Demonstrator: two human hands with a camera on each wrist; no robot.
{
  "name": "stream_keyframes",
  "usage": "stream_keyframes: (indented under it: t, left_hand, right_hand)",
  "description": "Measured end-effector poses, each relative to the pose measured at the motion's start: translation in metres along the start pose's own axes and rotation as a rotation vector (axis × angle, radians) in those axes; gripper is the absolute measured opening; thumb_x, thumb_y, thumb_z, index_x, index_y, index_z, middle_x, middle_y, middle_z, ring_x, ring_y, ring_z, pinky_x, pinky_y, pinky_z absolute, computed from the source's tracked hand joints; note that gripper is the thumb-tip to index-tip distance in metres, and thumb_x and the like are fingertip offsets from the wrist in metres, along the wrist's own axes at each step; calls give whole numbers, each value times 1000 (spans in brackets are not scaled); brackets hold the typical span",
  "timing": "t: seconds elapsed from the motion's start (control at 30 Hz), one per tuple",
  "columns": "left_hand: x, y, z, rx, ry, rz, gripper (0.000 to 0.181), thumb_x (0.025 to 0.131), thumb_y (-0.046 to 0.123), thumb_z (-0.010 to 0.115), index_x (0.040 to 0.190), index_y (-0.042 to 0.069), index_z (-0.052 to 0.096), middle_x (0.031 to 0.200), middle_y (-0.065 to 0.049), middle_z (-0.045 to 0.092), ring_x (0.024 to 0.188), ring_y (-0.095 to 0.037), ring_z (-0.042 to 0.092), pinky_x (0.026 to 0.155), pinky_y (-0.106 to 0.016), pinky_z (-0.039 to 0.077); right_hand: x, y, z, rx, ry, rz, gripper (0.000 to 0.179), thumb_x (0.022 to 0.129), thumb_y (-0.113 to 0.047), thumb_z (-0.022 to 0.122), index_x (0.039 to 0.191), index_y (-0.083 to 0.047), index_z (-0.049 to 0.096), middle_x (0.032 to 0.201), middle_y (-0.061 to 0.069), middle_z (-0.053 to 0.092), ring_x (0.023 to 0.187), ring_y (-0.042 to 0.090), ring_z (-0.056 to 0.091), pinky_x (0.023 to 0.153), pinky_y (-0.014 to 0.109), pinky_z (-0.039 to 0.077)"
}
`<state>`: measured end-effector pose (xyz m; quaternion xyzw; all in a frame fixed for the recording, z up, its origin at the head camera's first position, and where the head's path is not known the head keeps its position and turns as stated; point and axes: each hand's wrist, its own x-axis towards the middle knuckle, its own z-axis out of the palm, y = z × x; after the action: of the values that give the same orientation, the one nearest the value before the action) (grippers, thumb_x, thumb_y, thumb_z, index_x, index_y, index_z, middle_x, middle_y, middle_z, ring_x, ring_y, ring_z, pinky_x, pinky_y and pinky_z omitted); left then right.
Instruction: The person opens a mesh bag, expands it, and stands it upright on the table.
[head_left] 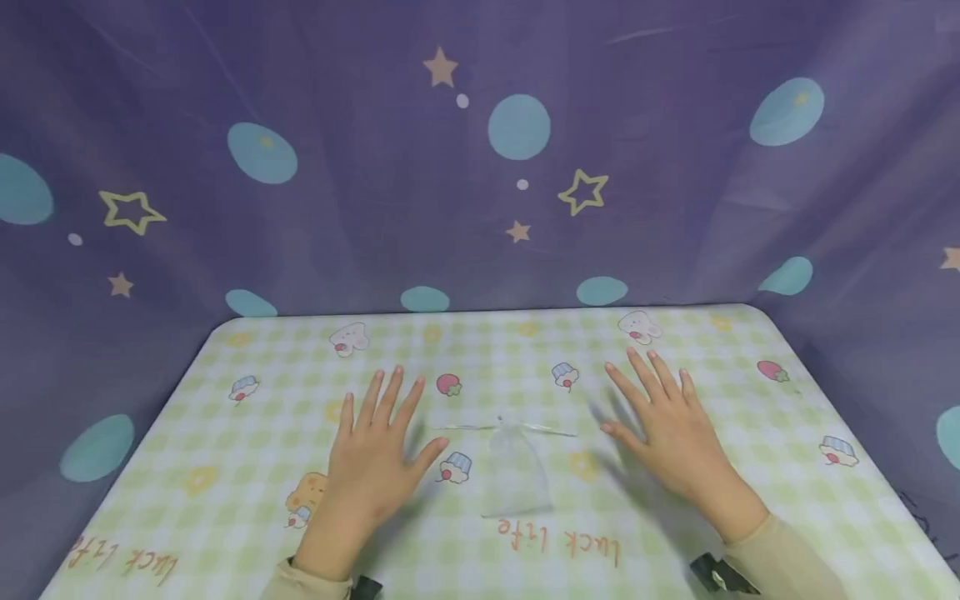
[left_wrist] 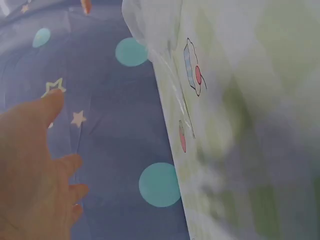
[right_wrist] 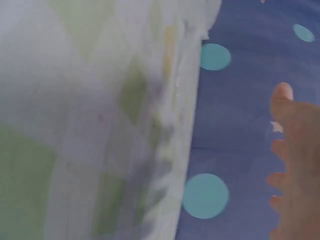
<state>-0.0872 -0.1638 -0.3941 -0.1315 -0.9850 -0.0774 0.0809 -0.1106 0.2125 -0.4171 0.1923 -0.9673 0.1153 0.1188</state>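
Observation:
A clear plastic bag, tied at its top with two thin ends stretching left and right, lies on the table in the head view. Left of it, my left hand hovers palm down with spread fingers and holds nothing. On the other side, my right hand is likewise spread above the cloth, its shadow falling beside it. Part of the bag shows at the top of the left wrist view, with the left hand apart from it. The right wrist view has the right hand at its edge.
A green-and-white checked tablecloth printed with cupcakes, strawberries and lettering covers the table. Behind it and along both sides hangs a purple curtain with stars and teal dots. Dark wrist straps sit near the light sleeves.

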Motion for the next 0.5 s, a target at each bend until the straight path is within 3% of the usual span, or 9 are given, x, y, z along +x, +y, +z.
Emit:
stream_keyframes:
  t: [0.27,0.5]
  left_hand:
    - [11,-1,-3,-13,-18,99,78,96,65,44,159,22,24,166,-5,7,151,-27,2,118,-52,-3]
    - [16,-2,2,7,-29,134,78,96,63,48,158,22,25,165,-8,12,151,-31,7,118,-54,1]
  right_hand:
    - [13,5,9,21,4,-79,71,97,-49,59,156,-22,31,164,10,15,148,36,16,116,57,14]
    - [19,5,8,77,52,-117,68,96,-46,61,155,-21,36,162,10,23,147,35,22,117,54,17]
